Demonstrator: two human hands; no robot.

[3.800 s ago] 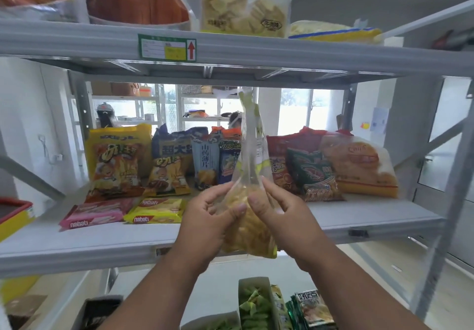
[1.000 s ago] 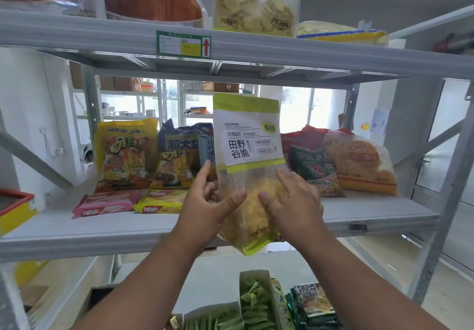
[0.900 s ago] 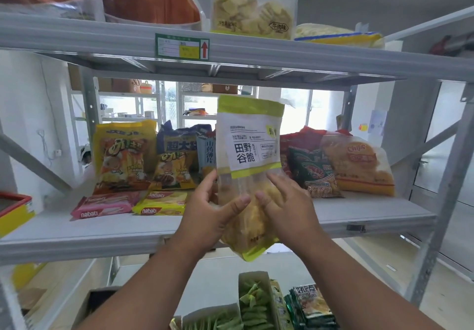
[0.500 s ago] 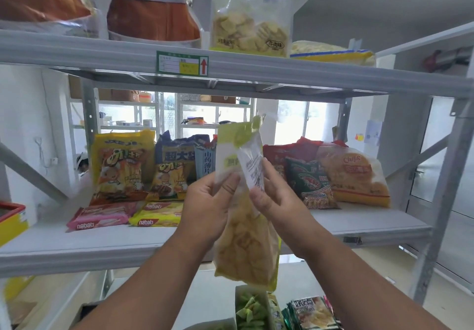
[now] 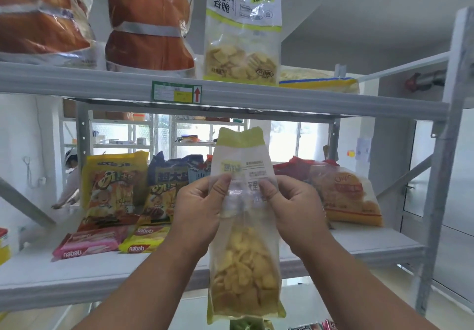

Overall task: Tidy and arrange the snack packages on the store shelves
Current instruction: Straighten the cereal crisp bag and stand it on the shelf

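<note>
The crisp bag was thin clear plastic, glossy and creased, with a matt green and white printed top. The shelf beam was smooth grey painted metal, bearing a glossy green paper label. The bread bags above were shiny crinkled film. The wafer packs were glossy printed foil-like wrap.

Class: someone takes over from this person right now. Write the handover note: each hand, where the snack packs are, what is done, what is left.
Left hand and right hand both pinch the held bag upright, in front of the middle shelf.
A matching bag stands on the top shelf.
Done: other packs stand on the middle shelf.
Left: shelve the held bag, probably beside its match.
</note>
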